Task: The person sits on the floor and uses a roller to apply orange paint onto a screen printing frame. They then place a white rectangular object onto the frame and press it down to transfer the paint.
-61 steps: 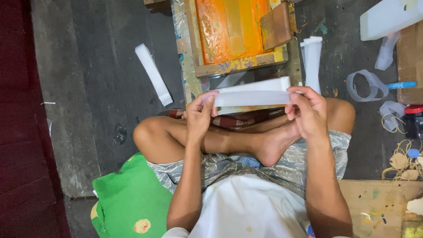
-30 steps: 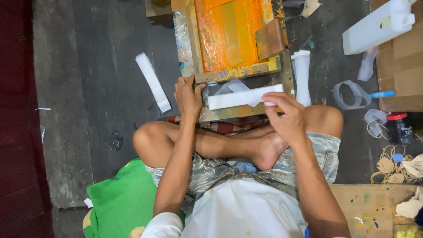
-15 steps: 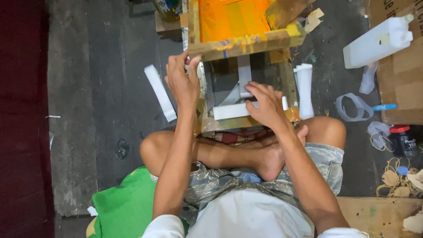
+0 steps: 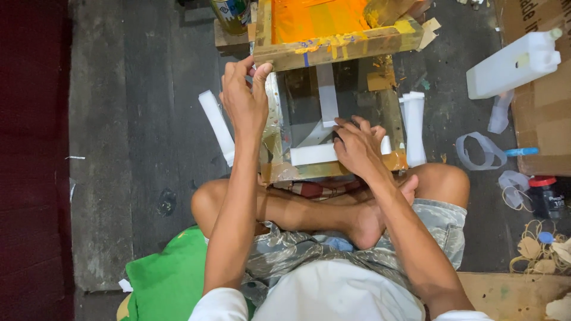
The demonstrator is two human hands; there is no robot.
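White strip (image 4: pixel 310 154) pinned under right hand (image 4: pixel 355 148) fingers; left hand (image 4: pixel 244 104) grips raised orange screen frame (image 4: pixel 333 46). Frame slipping could smear ink.

A worn, dark grey concrete floor (image 4: pixel 148 119) flecked with paint fills the scene. A dark red strip (image 4: pixel 33 160) borders its left edge. Cardboard sheets (image 4: pixel 538 107) lie along the right, and 1 green cushion (image 4: pixel 166 276) sits at the bottom. Lighting is dim and even.
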